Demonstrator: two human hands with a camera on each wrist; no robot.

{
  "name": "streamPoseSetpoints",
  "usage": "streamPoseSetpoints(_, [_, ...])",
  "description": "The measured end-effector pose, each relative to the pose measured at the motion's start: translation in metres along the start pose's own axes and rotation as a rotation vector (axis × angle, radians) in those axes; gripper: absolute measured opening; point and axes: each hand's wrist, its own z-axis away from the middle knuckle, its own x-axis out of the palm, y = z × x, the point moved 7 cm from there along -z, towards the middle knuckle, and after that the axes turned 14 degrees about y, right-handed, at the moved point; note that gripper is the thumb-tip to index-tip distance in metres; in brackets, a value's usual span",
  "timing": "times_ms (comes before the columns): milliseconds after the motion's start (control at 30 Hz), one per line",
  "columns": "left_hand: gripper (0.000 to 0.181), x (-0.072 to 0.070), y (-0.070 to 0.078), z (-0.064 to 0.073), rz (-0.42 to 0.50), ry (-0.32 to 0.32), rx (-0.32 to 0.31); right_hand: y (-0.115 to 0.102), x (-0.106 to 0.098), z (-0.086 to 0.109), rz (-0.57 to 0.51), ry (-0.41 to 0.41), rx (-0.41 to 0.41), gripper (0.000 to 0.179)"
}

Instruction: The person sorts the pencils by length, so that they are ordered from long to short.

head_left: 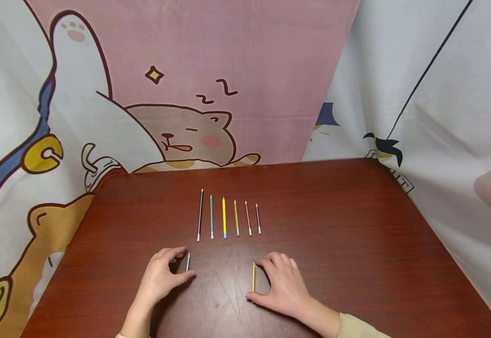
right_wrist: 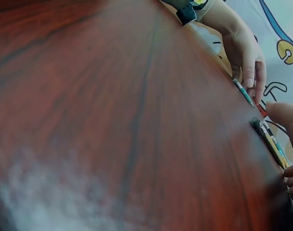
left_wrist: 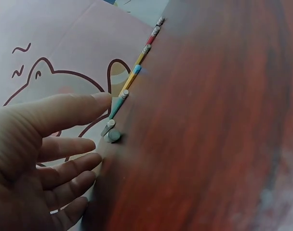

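Note:
My left hand (head_left: 161,272) rests at the table with thumb and fingers spread apart around a short teal pencil (head_left: 188,263). The blunt end of that pencil (left_wrist: 113,136) shows beyond the straight fingers in the left wrist view. On the other side, my right hand (head_left: 283,284) curves loosely about a short yellow pencil (head_left: 254,278). Its index fingertip is right by the point, and the thumb overlaps the lower end. In the right wrist view the dark-ended yellow pencil (right_wrist: 268,139) lies between that thumb and the fingers.
Several pencils stand in a row farther back, from tallest to shortest: black (head_left: 200,216), teal (head_left: 211,218), yellow (head_left: 224,218), gold (head_left: 236,218), red (head_left: 248,218) and a short dark one (head_left: 258,219). The brown table (head_left: 334,211) meets a printed curtain (head_left: 271,84).

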Motion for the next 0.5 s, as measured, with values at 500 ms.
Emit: streamPoseSetpoints(500, [0.066, 0.0066, -0.0086, 0.0023, -0.040, -0.036, -0.035, -0.0073, 0.0074, 0.0019, 0.002, -0.033, -0.019, 0.085])
